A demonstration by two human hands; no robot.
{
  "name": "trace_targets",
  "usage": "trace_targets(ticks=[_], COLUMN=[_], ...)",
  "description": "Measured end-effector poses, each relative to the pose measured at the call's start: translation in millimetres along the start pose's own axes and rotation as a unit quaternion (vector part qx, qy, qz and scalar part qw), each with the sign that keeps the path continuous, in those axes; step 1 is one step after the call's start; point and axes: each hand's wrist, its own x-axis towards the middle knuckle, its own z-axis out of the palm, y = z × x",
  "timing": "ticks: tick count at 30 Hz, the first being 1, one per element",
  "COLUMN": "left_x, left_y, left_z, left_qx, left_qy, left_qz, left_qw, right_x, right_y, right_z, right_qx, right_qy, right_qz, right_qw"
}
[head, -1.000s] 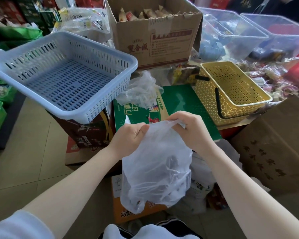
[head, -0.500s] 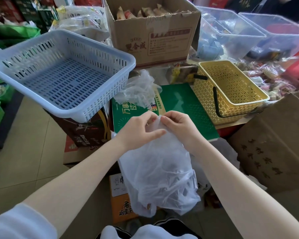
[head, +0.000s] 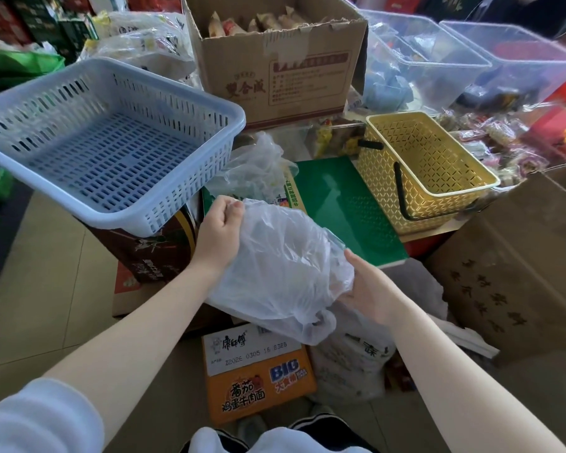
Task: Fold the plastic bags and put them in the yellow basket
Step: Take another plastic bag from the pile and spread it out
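Blue basket: a pale blue slotted plastic basket (head: 111, 142) sits tilted on a dark box at far left.
Left hand (head: 218, 232): fingers curled, pinching the upper left edge of the bag.
Bag in hand: a thin translucent plastic bag (head: 281, 266) stretched between both hands, near centre.
Spare bag: a crumpled clear plastic bag (head: 255, 168) lies just beyond, on a green box.
Right hand (head: 370, 289): grips the bag's lower right side, fingers tucked under it.
Yellow basket: a yellow lattice plastic basket with dark handles (head: 428, 171) stands far right, apart from the bags.
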Motion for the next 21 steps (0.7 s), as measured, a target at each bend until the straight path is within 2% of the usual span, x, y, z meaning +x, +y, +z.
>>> trace_targets(ticks=[2, 4, 8, 11, 13, 15, 16, 18, 19, 21], left_x=[-0.2, 0.5, 6.5, 15.1, 15.9, 13.7, 12.4, 10.6, 10.1, 8.2], left_y=[-2.5, -5.0, -10.3, -23.9, -30.1, -28.4, -25.7, -19.6, -16.5, -11.2], left_z=[1.5, 1.3, -5.9, -16.5, -18.8, -16.7, -14.9, -11.0, -9.2, -6.6], left_qx=[-0.031, -0.074, -0.09, -0.072, -0.061, -0.037, -0.026, -0.009, -0.006, -0.009], left_qy=[-0.008, -0.009, 0.071, 0.153, 0.167, 0.154, 0.139, 0.108, 0.094, 0.064], left_qz=[-0.003, -0.011, -0.052, -0.104, -0.12, -0.104, -0.087, -0.052, -0.041, -0.03], left_qw=[0.999, 0.997, 0.992, 0.98, 0.977, 0.982, 0.986, 0.993, 0.995, 0.997], right_x=[2.2, 8.5, 25.0, 26.5, 32.7, 38.4, 39.7, 36.7, 31.9, 22.1], right_y=[-9.1, -15.9, -14.6, -13.9, -8.3, -4.2, -3.4, -5.4, -8.6, -15.9], right_z=[3.4, 1.9, -24.6, -44.7, -56.0, -53.8, -48.4, -31.3, -18.4, 13.5], right_qx=[0.09, 0.109, 0.038, 0.033, -0.01, -0.039, -0.088, -0.283, -0.363, -0.428], right_qy=[0.005, 0.06, 0.195, 0.306, 0.36, 0.369, 0.375, 0.395, 0.396, 0.317], right_qz=[-0.017, -0.018, -0.052, -0.065, -0.073, -0.045, -0.024, -0.013, -0.066, -0.227], right_qw=[0.996, 0.992, 0.979, 0.949, 0.93, 0.927, 0.922, 0.874, 0.841, 0.816])
